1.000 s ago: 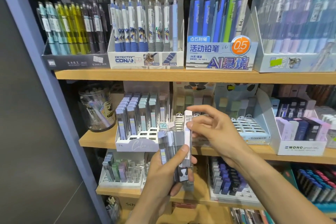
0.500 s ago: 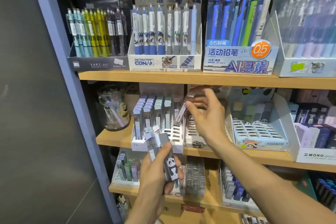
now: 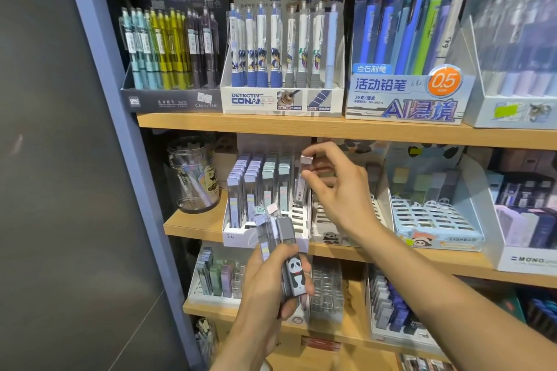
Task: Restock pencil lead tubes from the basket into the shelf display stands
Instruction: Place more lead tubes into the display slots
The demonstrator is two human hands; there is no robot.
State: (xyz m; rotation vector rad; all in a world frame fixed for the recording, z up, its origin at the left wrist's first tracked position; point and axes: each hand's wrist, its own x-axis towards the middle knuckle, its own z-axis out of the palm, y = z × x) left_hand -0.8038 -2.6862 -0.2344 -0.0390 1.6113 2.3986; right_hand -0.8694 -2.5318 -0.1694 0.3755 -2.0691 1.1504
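Head view, nearest first: the left hand (image 3: 271, 277) is curled round a small bundle of slim grey and clear plastic lead tubes (image 3: 278, 245); the outermost one carries a printed panda. Just beyond and above it, the right hand (image 3: 334, 187) pinches one pale lilac-capped lead tube (image 3: 303, 182) between thumb and fingertips, its foot at the right-hand column of the white slotted cardboard display stand (image 3: 241, 235), where matching tubes already stand upright in rows. I cannot tell whether the foot is in a slot.

To do this well, I judge the tube should go down vertically into an open slot, label forward, seated fully before the pinch loosens, without knocking its neighbours.

Right of that hand, a pale blue panda-printed stand (image 3: 437, 226) sits mostly unfilled; a box further right reads "MONO". A handwritten "3" marks the white stand's front lip. On the shelf above, boxes read "DETECTIVE CONAN", "0.5 mm", "活动铅笔", "AI悬境", "36支" and "deli". No basket is in view.
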